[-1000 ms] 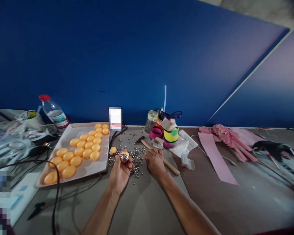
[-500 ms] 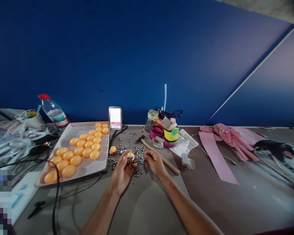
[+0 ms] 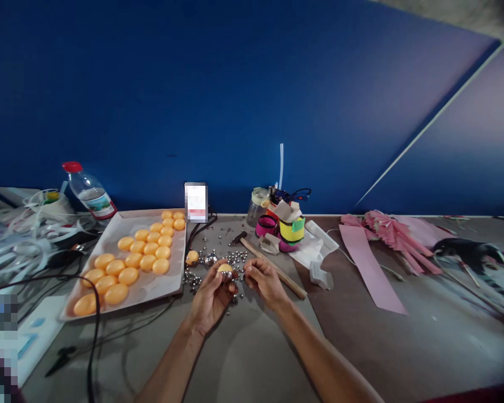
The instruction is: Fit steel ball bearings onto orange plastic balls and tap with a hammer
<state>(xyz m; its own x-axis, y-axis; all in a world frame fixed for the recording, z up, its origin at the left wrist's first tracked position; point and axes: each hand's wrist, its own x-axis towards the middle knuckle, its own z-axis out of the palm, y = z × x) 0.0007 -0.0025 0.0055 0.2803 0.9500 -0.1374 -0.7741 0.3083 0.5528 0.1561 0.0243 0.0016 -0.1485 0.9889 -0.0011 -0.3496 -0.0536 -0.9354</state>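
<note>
My left hand (image 3: 210, 296) is closed round a small yellow half shell (image 3: 225, 270) that holds shiny metal balls. My right hand (image 3: 264, 281) is beside it, fingers pinched together close to the shell's rim; what they pinch is too small to name. Both hands hover over a scatter of small steel balls (image 3: 235, 260) on the grey table. Another yellow shell (image 3: 192, 257) lies just left of the scatter.
A white tray (image 3: 172, 282) of several yellow shells lies at left, with a water bottle (image 3: 88, 193) behind it. A wooden-handled hammer (image 3: 269, 266), tape rolls (image 3: 292, 230), a jar (image 3: 256, 206), pink paper strips (image 3: 369, 263), black cables (image 3: 94, 313) and white straps (image 3: 17, 235) surround the hands.
My right hand lifted off the table and came left to the shell in a pinch. My left hand shifted the shell slightly right, toward the right hand.
</note>
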